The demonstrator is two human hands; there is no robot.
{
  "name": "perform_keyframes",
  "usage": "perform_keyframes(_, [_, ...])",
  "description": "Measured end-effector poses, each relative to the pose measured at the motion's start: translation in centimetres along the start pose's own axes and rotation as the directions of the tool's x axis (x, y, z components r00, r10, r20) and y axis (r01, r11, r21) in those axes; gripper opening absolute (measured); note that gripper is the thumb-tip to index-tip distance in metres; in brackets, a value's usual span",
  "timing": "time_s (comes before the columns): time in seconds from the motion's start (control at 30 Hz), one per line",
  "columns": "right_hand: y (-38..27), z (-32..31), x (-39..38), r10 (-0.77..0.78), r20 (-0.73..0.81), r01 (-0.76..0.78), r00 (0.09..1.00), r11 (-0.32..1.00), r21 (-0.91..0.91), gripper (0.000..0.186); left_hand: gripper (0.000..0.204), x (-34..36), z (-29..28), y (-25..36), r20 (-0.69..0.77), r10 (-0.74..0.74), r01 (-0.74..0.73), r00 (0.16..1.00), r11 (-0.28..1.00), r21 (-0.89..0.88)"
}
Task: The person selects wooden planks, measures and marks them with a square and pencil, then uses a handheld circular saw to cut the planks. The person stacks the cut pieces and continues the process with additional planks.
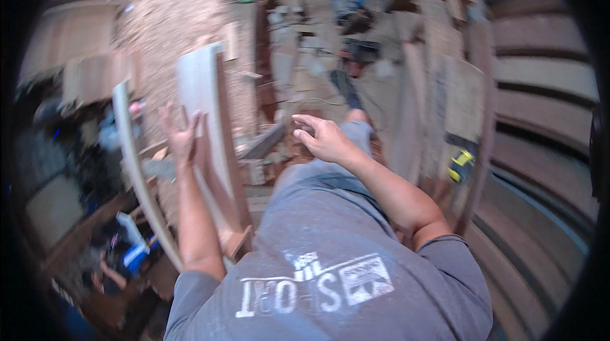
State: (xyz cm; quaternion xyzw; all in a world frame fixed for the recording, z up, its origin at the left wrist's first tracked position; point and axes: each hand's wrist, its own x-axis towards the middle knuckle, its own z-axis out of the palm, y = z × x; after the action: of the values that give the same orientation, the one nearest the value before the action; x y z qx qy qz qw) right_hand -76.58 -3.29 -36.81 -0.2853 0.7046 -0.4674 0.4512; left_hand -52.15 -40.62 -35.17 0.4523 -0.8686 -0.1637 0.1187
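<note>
My left hand [182,137] is at the left edge of a long pale wooden board [203,87], its fingers stretched and spread, slightly blurred. Whether the palm touches the board I cannot tell. The board stands lengthwise to my left, with a raised edge along its right side and a small wooden end piece [236,239] at its near end. My right hand [323,141] hovers in front of my body, fingers loosely bent and the thumb apart, with nothing visible in it. A grey length of wood [264,142] lies between the two hands.
A narrow curved-looking wooden strip [143,182] runs left of my left arm. Sawdust [171,17] covers the far left ground, with wood scraps ahead. A yellow and black tape measure [461,165] sits at right, beside stacked planks [540,125]. A dark power tool [361,48] lies farther off.
</note>
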Motion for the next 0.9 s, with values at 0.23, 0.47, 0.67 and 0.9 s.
perform_keyframes(0.23, [-2.0, -11.1, -12.5, 0.053, -0.583, -0.087, 0.811, 0.996, -0.03, 0.024, 0.093, -0.7, 4.9, 5.1, 0.109, 0.175, -0.202, 0.978, 0.923, 0.327])
perform_keyframes(0.47, [3.3, -25.0, -25.8, 0.226, -0.9, -0.872, 0.373, 0.417, -0.257, 0.027, 0.092, -0.4, 5.8, 4.5, 0.06, 0.231, -0.236, 0.971, 0.896, 0.375])
perform_keyframes(0.67, [5.3, -26.0, -25.7, 0.406, -0.807, -0.903, 0.429, 0.227, -0.366, 0.027, 0.097, -1.0, 5.7, 3.1, 0.056, 0.277, -0.272, 0.959, 0.848, 0.456])
perform_keyframes(0.9, [4.3, -25.1, -28.1, 0.254, -0.858, -0.859, 0.446, 0.389, -0.331, 0.036, 0.102, -3.6, 4.1, 6.1, 0.146, 0.203, -0.245, 0.968, 0.889, 0.386])
